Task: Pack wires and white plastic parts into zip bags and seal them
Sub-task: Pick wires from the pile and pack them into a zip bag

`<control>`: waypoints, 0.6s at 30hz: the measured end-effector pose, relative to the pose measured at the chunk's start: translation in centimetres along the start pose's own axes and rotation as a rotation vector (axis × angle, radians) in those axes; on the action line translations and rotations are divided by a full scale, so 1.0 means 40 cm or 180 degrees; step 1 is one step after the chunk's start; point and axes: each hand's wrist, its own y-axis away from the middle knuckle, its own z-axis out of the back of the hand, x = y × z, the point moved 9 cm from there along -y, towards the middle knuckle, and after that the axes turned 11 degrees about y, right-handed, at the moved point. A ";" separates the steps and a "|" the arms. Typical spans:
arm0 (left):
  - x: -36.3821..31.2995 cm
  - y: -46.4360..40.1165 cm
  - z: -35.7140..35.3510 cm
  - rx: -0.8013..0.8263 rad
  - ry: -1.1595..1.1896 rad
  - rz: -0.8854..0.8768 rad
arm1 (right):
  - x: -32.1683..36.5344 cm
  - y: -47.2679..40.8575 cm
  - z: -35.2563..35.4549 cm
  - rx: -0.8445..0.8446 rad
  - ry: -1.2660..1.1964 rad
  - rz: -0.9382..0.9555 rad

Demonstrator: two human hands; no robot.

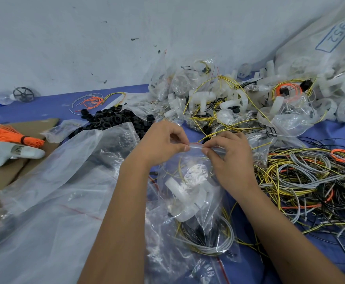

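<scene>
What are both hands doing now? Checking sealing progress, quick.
Left hand: pinching the zip bag top strip.
Right hand: pinching the same strip.

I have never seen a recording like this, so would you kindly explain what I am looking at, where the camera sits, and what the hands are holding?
There is no machine here: a person works with two bare hands, and the single picture comes from a camera worn on their head, looking forward and down.

The left hand and right hand each pinch the top strip of a clear zip bag, apparently pressing its seal closed. Inside it you can see a white plastic part and coiled wires.

On the blue table lie a heap of loose wires to the right, a pile of white plastic parts and filled bags behind, black rings, empty bags to the left, and an orange bundle on cardboard.
</scene>
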 end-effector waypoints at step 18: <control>0.020 0.005 0.018 -0.0119 0.0213 0.0028 | -0.013 -0.002 -0.006 0.0058 0.0040 -0.0149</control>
